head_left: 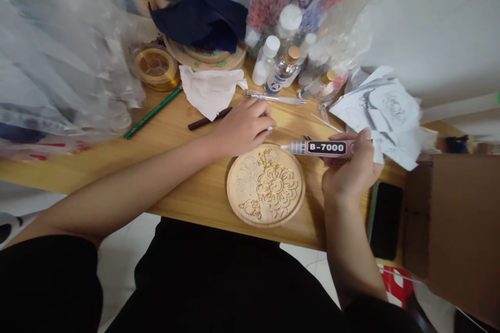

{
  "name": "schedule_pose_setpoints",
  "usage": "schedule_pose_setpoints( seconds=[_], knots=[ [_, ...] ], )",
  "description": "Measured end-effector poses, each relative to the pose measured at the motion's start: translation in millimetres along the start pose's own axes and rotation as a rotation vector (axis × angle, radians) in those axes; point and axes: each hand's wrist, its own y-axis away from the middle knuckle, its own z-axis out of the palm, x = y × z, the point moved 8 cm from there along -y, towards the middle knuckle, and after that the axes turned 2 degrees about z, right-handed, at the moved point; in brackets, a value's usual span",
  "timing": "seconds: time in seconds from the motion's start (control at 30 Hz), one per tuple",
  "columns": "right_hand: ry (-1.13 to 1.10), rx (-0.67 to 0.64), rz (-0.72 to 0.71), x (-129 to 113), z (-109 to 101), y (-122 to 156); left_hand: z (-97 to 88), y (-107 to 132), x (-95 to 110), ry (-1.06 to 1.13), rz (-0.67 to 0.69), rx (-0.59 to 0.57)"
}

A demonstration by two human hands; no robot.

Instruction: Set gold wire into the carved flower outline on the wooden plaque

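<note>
A round wooden disc (266, 186) with a gold wire flower pattern lies near the front edge of the wooden table (183, 166). My right hand (351, 169) is closed round a B-7000 glue tube (322, 148), its nozzle pointing left just above the disc's upper right rim. Above the disc's upper left edge, my left hand (242, 126) rests on the table with fingers curled, pinching something small I cannot make out.
A white tissue (211, 91), a dark pen (209, 119), a green pencil (152, 113), a gold wire spool (157, 66), several small bottles (281, 65) and a clear pen (273, 97) lie behind. Sketch papers (385, 114), a black phone (385, 218) and a cardboard box (453, 229) are on the right.
</note>
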Motion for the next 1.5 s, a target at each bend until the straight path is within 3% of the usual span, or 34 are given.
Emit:
schedule_pose_setpoints(
  seconds=[0.13, 0.57, 1.17, 1.5],
  knots=[
    [0.034, 0.007, 0.022, 1.1, -1.5, 0.3, -0.4, 0.6, 0.0, -0.01, 0.008, 0.013],
    [0.204, -0.204, -0.078, -4.3, 13.7, 11.9, -0.9, 0.4, 0.7, -0.013, 0.008, 0.014],
    [0.154, -0.195, -0.114, -4.9, 15.2, 12.2, -0.7, 0.5, 1.0, -0.014, 0.009, 0.01],
    [0.244, -0.164, -0.093, -8.3, 11.7, 12.3, -1.8, 0.9, 1.3, -0.016, 0.001, 0.002]
  ],
)
